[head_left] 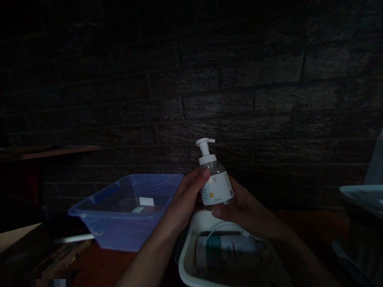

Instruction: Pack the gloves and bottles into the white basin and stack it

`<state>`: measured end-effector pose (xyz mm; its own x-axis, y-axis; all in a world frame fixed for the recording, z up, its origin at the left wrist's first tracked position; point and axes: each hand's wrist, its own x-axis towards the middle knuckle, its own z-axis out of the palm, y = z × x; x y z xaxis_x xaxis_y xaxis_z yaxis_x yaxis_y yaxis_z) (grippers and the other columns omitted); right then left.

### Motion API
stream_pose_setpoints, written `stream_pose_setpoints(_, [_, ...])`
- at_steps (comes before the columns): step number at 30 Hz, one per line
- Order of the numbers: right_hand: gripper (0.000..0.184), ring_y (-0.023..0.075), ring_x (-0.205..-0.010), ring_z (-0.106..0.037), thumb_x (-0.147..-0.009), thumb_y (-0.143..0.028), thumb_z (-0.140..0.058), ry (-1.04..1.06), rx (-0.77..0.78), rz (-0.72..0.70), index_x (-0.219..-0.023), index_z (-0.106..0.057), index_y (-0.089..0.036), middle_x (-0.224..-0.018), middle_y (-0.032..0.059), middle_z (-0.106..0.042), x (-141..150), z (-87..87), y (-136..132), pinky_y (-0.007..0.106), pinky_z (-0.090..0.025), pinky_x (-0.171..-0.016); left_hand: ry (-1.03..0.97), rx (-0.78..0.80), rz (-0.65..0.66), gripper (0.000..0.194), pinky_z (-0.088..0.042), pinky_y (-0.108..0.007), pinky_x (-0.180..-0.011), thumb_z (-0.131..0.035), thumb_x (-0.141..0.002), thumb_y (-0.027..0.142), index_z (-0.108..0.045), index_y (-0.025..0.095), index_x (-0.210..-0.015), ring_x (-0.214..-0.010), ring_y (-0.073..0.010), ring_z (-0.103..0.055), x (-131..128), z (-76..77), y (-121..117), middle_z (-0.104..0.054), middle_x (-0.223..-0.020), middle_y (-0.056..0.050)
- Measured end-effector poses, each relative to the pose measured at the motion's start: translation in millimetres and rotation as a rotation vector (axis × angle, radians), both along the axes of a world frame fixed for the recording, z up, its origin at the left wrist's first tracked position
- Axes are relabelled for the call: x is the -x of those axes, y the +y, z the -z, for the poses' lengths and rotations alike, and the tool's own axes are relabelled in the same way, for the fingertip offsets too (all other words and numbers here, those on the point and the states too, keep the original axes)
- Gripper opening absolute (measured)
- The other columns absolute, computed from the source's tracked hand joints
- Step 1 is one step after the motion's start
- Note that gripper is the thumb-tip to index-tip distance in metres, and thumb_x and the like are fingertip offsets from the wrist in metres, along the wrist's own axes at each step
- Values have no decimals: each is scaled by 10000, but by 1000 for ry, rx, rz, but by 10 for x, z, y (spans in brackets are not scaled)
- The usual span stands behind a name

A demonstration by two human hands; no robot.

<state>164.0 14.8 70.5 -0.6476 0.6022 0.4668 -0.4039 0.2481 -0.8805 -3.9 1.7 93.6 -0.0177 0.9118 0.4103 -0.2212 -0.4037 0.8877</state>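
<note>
A clear pump bottle (216, 187) with a white pump head and a white printed label is held up, slightly tilted, between both hands. My left hand (191, 185) grips its upper left side, the thumb lying near the shoulder. Around the lower right side and base my right hand (245, 209) is closed, its thumb across the bottom front. Directly below the bottle is a white basin (186, 255). Inside it lie a white container with a green-and-white label (227, 251) and a thin white cord or tube. The fingers behind the bottle are hidden.
A translucent blue plastic bin (119, 227) stands to the left with small white pieces (146, 201) in it. A dark brick wall (209, 87) rises behind. At the right edge is a pale tray-like rim (362, 191); a ledge (60, 151) juts in at left.
</note>
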Motion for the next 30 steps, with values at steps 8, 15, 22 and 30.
stream_pose_setpoints(8, [719, 230, -1119, -654, -840, -318, -858, -95, -86, 150, -1466, -506, -313, -1286, 51, -681, 12, 21, 29, 355, -543, -912, -12, -69, -71, 336, -500, -274, -767, -709, -909, 496, -733, 237, -1122, -939, -204, -647, -5, 10, 72, -742, -1015, -39])
stream_pose_setpoints(15, [718, 261, -1169, -649, -852, -326, -846, -120, -105, 102, -1475, -492, -294, -1299, 61, -679, 24, 52, 29, 407, -537, -964, -30, -18, -43, 395, -505, -273, -744, -700, -915, 551, -729, 232, -1146, -818, -170, -634, 7, 115, 124, -712, -920, -16])
stream_pose_setpoints(22, [610, 217, -1117, -663, -894, -352, -806, -78, -36, 78, -1438, -542, -277, -1276, 51, -697, 31, 38, 35, 341, -532, -927, -148, 43, 8, 478, -497, -275, -715, -717, -877, 593, -718, 194, -1141, -836, -192, -656, 14, 103, 151, -719, -942, -40])
stream_pose_setpoints(30, [599, 265, -1084, -696, -804, -357, -882, -195, -122, 201, -1328, -619, -229, -1208, 64, -741, 25, 54, 75, 399, -562, -911, -225, 39, -18, 366, -495, -257, -721, -770, -849, 480, -690, 218, -1092, -807, -160, -650, -32, 58, 102, -701, -908, 7])
